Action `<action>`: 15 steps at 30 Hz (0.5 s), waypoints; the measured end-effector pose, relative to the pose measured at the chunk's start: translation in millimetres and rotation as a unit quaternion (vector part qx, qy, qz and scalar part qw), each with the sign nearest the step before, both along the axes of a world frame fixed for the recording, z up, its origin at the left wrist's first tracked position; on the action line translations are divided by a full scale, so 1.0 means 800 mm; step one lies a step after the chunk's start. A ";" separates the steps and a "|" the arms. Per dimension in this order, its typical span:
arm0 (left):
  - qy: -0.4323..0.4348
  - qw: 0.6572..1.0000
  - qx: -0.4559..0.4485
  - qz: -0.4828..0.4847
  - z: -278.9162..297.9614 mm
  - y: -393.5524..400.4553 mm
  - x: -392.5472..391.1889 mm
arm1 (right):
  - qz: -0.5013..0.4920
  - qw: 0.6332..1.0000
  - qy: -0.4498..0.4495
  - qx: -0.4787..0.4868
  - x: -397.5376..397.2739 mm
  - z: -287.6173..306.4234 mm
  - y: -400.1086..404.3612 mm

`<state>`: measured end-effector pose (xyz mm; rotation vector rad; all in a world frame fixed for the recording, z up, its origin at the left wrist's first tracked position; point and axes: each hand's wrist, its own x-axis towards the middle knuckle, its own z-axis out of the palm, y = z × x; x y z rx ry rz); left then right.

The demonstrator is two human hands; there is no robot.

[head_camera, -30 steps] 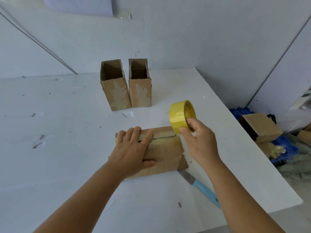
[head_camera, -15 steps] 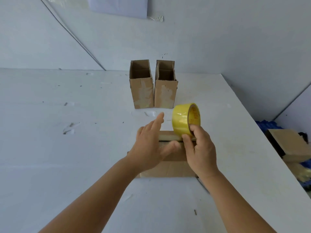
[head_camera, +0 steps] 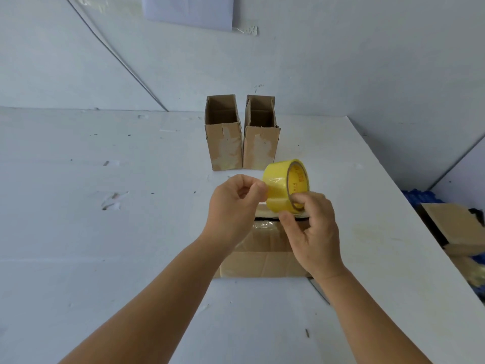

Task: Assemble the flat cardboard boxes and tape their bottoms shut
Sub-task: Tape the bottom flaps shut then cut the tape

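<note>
A cardboard box (head_camera: 265,256) lies on its side on the white table (head_camera: 131,232), right in front of me, partly hidden by my hands. My right hand (head_camera: 315,232) grips a yellow tape roll (head_camera: 286,185) above the box, with fingers through its core. My left hand (head_camera: 236,206) pinches the tape's loose end at the roll's left face. Two assembled boxes (head_camera: 224,143) (head_camera: 261,145) stand upright side by side farther back, open tops up.
A knife's blade (head_camera: 319,288) peeks out beside my right wrist, its handle hidden. Off the table's right edge sit more cardboard pieces (head_camera: 456,227) on a blue crate (head_camera: 420,198). Walls close the back and right.
My left hand lifted off the lying box and came up to the roll, now pinching the tape end. The view shifted so the boxes sit more central.
</note>
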<state>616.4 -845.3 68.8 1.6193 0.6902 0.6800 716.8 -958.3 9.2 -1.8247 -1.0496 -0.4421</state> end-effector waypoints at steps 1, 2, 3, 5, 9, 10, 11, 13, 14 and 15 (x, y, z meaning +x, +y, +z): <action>-0.004 1.000 0.000 -0.004 0.000 -0.001 -0.001 | -0.006 0.999 0.027 0.021 0.000 0.002 0.002; -0.010 1.000 -0.002 -0.007 -0.001 -0.001 -0.003 | -0.017 0.997 0.067 0.041 0.000 0.005 0.003; -0.015 1.000 -0.006 -0.008 -0.001 -0.002 -0.005 | -0.028 0.992 0.114 0.053 0.000 0.007 0.004; -0.023 1.000 -0.008 -0.017 -0.002 -0.002 -0.007 | -0.031 0.978 0.201 0.039 0.002 0.012 0.005; -0.040 0.996 -0.055 -0.065 -0.003 -0.001 -0.010 | 0.001 0.965 0.263 0.015 0.007 0.018 0.004; -0.047 0.994 -0.071 -0.070 -0.003 -0.001 -0.010 | 0.001 0.963 0.269 0.020 0.007 0.019 0.004; -0.051 0.992 -0.085 -0.072 -0.004 -0.001 -0.010 | 0.002 0.961 0.274 0.024 0.007 0.020 0.003; -0.055 0.990 -0.105 -0.072 -0.008 -0.002 -0.013 | 0.007 0.957 0.288 0.029 0.007 0.019 0.004; -0.054 0.990 -0.112 -0.069 -0.010 -0.003 -0.015 | 0.008 0.954 0.299 0.036 0.008 0.017 0.005; -0.052 0.989 -0.119 -0.066 -0.012 -0.002 -0.017 | 0.008 0.951 0.307 0.041 0.009 0.017 0.005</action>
